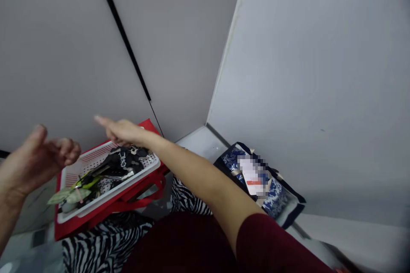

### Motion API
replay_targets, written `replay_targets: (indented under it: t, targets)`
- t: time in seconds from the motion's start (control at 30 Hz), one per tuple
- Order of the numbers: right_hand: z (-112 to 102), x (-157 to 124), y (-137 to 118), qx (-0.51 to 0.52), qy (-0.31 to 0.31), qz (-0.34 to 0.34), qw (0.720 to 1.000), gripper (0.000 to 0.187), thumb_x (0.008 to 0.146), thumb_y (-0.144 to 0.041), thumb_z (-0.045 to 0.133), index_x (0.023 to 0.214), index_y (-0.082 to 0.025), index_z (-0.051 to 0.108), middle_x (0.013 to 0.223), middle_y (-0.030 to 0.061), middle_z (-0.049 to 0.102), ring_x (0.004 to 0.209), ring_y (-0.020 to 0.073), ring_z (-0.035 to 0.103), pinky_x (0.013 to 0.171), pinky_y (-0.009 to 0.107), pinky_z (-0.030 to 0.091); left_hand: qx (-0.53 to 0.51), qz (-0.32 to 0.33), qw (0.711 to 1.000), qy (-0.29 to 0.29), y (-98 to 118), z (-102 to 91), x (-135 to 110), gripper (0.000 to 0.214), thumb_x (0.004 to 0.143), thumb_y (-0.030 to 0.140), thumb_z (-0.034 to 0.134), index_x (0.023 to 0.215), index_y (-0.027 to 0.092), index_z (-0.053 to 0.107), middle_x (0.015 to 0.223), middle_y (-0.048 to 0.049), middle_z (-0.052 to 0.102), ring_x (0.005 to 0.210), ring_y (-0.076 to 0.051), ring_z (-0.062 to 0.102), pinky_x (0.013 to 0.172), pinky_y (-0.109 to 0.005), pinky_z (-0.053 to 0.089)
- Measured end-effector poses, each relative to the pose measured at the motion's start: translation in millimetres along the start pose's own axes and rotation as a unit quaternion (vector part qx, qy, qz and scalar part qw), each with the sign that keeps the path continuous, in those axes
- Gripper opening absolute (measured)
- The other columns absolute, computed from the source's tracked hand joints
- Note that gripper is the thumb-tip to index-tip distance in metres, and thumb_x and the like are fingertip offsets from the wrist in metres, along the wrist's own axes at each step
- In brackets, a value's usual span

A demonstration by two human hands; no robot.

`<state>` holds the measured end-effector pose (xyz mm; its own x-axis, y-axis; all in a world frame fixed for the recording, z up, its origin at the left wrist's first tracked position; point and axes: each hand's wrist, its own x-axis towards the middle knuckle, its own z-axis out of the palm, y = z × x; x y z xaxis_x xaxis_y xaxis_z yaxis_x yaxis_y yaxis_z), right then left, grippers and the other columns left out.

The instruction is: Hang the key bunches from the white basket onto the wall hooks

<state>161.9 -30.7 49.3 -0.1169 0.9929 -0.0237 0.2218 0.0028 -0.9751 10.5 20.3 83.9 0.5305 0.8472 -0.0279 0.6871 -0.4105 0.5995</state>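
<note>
My left hand (48,158) hovers by the left end of a white perforated plastic basket (109,194), apart from it. Its thumb sticks up away from loosely curled fingers, and nothing shows in them. Over the basket's far side is my right hand (120,131), index finger stretched out to the left and the others bent under, with nothing seen in it. Inside the basket lie black straps with metal buckles (123,160) and yellow-green items (91,181). A pale green leaf-shaped piece (68,196) pokes over its near left corner.
A red bag (141,200) with handles lies under and around the basket, close to my zebra-striped trousers (105,239). On the right, a blue-and-white patterned bag (277,196) with a pale paper (251,175) on it rests by the white wall (314,72). Grey cabinet panels (179,34) stand ahead.
</note>
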Motion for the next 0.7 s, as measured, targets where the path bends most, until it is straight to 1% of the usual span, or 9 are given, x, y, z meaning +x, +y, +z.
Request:
replay_targets:
  t: [0.03,0.07,0.1,0.17,0.23,0.3,0.43,0.6,0.7]
  targets:
    - [-5,4,-15,0.049,-0.013,-0.013,0.999,0.052,0.067,-0.058,0.010,0.042,-0.017,0.027,0.035,-0.0066,0.021,0.030,0.0034,0.021,0.029,0.015,0.022,-0.113,-0.013,0.992,-0.056,4,-9.3,2,0.070,0.054,0.066,-0.009,0.023,0.015,0.029,0.026,0.0012,0.034,0.038,-0.003,0.033,0.044,-0.020,0.031]
    - [-9,8,-30,0.092,-0.025,-0.031,0.995,0.051,0.068,-0.057,0.008,0.043,-0.017,0.025,0.036,-0.0074,0.017,0.030,0.0030,0.017,0.028,0.014,0.020,-0.215,-0.024,0.971,-0.099,9,-17.7,3,0.069,0.056,0.063,-0.011,0.023,0.015,0.025,0.025,0.0010,0.030,0.038,-0.003,0.030,0.044,-0.020,0.029]
    - [-13,10,-44,0.125,-0.039,-0.047,0.990,0.050,0.069,-0.056,0.006,0.043,-0.017,0.023,0.036,-0.0079,0.015,0.029,0.0027,0.015,0.027,0.014,0.019,-0.293,-0.028,0.948,-0.124,15,-25.0,3,0.069,0.057,0.060,-0.015,0.023,0.015,0.024,0.025,0.0010,0.027,0.037,-0.002,0.027,0.044,-0.020,0.027]
    - [-14,13,-69,0.172,-0.071,-0.069,0.980,0.049,0.070,-0.054,0.002,0.044,-0.017,0.021,0.037,-0.0082,0.013,0.029,0.0020,0.014,0.027,0.012,0.019,-0.375,-0.018,0.918,-0.130,27,-35.7,1,0.071,0.058,0.055,-0.022,0.024,0.014,0.025,0.026,0.0013,0.026,0.037,-0.001,0.024,0.044,-0.019,0.024]
    - [-9,14,-82,0.204,-0.102,-0.069,0.971,0.049,0.070,-0.053,0.000,0.044,-0.017,0.019,0.037,-0.0082,0.013,0.028,0.0014,0.014,0.027,0.011,0.019,-0.407,-0.002,0.904,-0.131,35,-41.2,-1,0.072,0.057,0.053,-0.025,0.025,0.013,0.026,0.026,0.0017,0.026,0.037,-0.001,0.024,0.045,-0.018,0.023]
    - [0,16,-86,0.231,-0.124,-0.057,0.963,0.049,0.069,-0.056,0.002,0.043,-0.017,0.018,0.036,-0.0084,0.013,0.028,0.0015,0.013,0.026,0.011,0.019,-0.418,0.004,0.898,-0.140,37,-43.2,-4,0.072,0.055,0.054,-0.026,0.025,0.014,0.025,0.026,0.0021,0.026,0.036,-0.001,0.024,0.045,-0.018,0.023]
    - [19,23,-82,0.274,-0.148,-0.030,0.950,0.050,0.066,-0.060,0.009,0.043,-0.017,0.018,0.034,-0.0092,0.012,0.027,0.0020,0.011,0.024,0.013,0.017,-0.445,0.025,0.878,-0.176,26,-46.1,-9,0.069,0.054,0.058,-0.023,0.027,0.015,0.025,0.025,0.0027,0.025,0.033,-0.001,0.023,0.042,-0.018,0.022]
    - [32,30,-86,0.299,-0.193,-0.019,0.934,0.052,0.065,-0.061,0.008,0.041,-0.017,0.022,0.031,-0.0097,0.013,0.025,0.0016,0.011,0.024,0.013,0.017,-0.522,0.095,0.814,-0.234,13,-52.5,-21,0.065,0.060,0.059,-0.014,0.031,0.016,0.025,0.027,0.0028,0.026,0.030,-0.004,0.027,0.036,-0.018,0.021]
    - [36,36,-88,0.310,-0.213,-0.023,0.926,0.055,0.062,-0.064,0.010,0.038,-0.016,0.023,0.028,-0.0100,0.013,0.023,0.0008,0.010,0.025,0.013,0.014,-0.560,0.122,0.781,-0.247,7,-54.6,-19,0.062,0.062,0.060,-0.007,0.032,0.015,0.024,0.027,0.0029,0.025,0.028,-0.004,0.024,0.034,-0.018,0.019]
